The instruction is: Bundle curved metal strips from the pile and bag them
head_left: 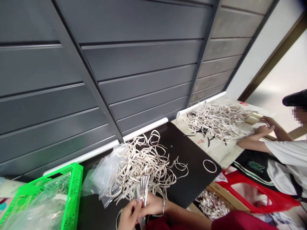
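Silver-toned fork (pixel 144 187) stands tines up between the person's two hands, its neck and handle partly hidden by the fingers. Left hand (pixel 129 215) closes on the lower part from the left, right hand (pixel 151 204) comes in from the right with a metal bangle (pixel 163 206) at the wrist; both grips pressed together around the fork, fingers curled close. Lettering: green characters on a co-worker's black shorts (pixel 254 166), dark brush-like marks and a small red stamp on a printed board (pixel 222 153), none legible at this resolution. Pale cream strips with a faint metallic sheen (pixel 141 163) lie in a loose tangle of curls and loops on the black tabletop (pixel 189 159), just beyond the hands and touching the fork area. They are thin, flat and springy-looking. One closed ring of the same strip (pixel 209 166) lies alone to the right. Crinkled clear plastic bag (pixel 107 172) sits under the tangle's left edge; green lattice crate (pixel 48 198) at near left holds more clear plastic. Further right, a second, denser heap (pixel 216 121) covers the printed board, where the co-worker's hands (pixel 266 127) work at its far end. Near right: red plastic stool (pixel 259 195), and a cardboard box (pixel 227 199) of crumpled foil-like scraps (pixel 211 204). Far side: grey ribbed metal panelling (pixel 120 80) with white pipe (pixel 144 129) along its foot.
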Available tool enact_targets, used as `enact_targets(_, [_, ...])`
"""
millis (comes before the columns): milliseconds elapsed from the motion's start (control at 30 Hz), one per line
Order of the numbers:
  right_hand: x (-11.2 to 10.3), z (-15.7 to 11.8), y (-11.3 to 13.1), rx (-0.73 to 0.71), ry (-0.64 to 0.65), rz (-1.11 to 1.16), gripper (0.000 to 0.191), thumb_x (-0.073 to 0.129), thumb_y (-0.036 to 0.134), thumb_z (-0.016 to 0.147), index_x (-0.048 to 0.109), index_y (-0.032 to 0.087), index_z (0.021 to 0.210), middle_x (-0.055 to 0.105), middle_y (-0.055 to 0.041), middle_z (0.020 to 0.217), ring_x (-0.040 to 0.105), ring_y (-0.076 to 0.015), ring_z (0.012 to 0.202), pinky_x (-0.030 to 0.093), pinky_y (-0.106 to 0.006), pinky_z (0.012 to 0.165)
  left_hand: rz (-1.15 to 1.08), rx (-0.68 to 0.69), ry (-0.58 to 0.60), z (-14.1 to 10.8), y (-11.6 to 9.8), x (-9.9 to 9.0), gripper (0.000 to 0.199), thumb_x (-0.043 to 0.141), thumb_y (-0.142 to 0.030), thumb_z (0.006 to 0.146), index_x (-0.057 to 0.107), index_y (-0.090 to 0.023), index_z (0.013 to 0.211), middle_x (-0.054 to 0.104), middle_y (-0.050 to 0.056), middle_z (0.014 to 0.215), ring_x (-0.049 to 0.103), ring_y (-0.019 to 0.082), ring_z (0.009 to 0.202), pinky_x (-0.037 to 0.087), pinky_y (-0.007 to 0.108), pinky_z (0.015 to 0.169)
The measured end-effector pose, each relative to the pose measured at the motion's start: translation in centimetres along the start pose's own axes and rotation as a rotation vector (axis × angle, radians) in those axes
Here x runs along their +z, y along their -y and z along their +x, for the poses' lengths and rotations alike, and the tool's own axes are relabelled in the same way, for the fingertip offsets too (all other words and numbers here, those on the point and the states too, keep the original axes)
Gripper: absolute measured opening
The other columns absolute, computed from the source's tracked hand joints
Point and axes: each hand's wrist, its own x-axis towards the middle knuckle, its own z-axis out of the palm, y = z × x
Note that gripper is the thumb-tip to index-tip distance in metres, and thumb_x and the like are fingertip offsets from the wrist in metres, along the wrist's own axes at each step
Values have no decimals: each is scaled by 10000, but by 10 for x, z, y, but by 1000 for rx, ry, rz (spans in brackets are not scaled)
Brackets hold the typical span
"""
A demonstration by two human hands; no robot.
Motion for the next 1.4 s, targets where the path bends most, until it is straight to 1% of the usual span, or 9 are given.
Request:
enact_targets(133, [1, -6, 9, 45, 104, 211, 327, 728, 413, 600, 666, 135, 762, 612, 8, 594, 553, -115, 523, 370, -205, 482, -158, -37, 83, -6, 5, 2, 532, 410, -690, 758, 547, -190, 637, 546, -21, 473, 519, 138, 441, 394, 214, 439])
enact_targets(333, [9, -7, 11, 124, -9, 212, 250, 667, 374, 626, 620, 130, 606, 593, 12, 560, 477, -69, 455, 276, -172, 400, -272, -38, 108, -13, -12, -7, 470, 422, -622, 789, 537, -189, 650, 605, 5, 532, 538, 147, 481, 409, 221, 456])
enact_targets(533, [-9, -7, 5, 110, -387, -21, 180, 560, 278, 661, 493, 176, 528, 463, 60, 428, 374, -74, 392, 289, -209, 425, 250, 14, -242, -16, -5, -38, 246, 527, -263, 678, 382, -208, 486, 470, -41, 457, 480, 125, 461, 366, 221, 503])
enact_targets(667, [-18, -7, 5, 11, -513, -162, 197, 524, 176, 673, 444, 185, 493, 443, 58, 447, 416, -100, 473, 341, -247, 535, 374, -68, -294, -23, -8, -45, 230, 459, -137, 697, 548, -209, 897, 593, -40, 608, 590, 151, 541, 430, 236, 573])
enact_targets(767, [-9, -7, 9, -43, -484, -244, 174, 532, 149, 674, 460, 187, 521, 463, 53, 489, 448, -119, 520, 354, -260, 574, 362, 3, -228, -25, -14, -37, 566, 401, -65, 698, 444, -200, 1245, 681, 45, 967, 669, 170, 796, 488, 257, 704])
enact_targets(867, [5, -8, 14, -75, -408, -294, 158, 557, 143, 665, 469, 190, 543, 471, 56, 508, 454, -120, 536, 359, -248, 570, 372, 107, -248, -22, -17, -32, 559, 392, -91, 752, 434, -204, 1298, 603, 86, 1223, 634, 182, 1006, 497, 286, 815])
enact_targets(1033, [7, -10, 11, -43, -384, -326, 181, 569, 194, 712, 479, 191, 555, 478, 58, 495, 456, -109, 494, 368, -232, 544, 418, 184, -280, -17, -17, -40, 289, 405, -320, 877, 647, -220, 999, 714, 60, 1006, 673, 209, 911, 513, 309, 804])
enact_targets(1267, [-5, -11, 26, 32, -429, 98, 423, 509, 582, 768, 449, 203, 591, 337, 89, 392, 289, -74, 372, 289, -236, 464, 642, -28, -189, -21, -27, -41, 306, 393, -337, 908, 683, -240, 909, 744, 45, 743, 705, 219, 701, 460, 222, 572])
enact_targets(1400, [-1, -19, 75, -130, -354, 646, 235, 569, 422, 717, 467, 224, 792, 334, 91, 511, 285, -79, 418, 354, -252, 525, 749, -134, -192, -19, -38, -39, 325, 387, -336, 916, 685, -216, 957, 737, 86, 711, 702, 242, 681, 411, 231, 528])
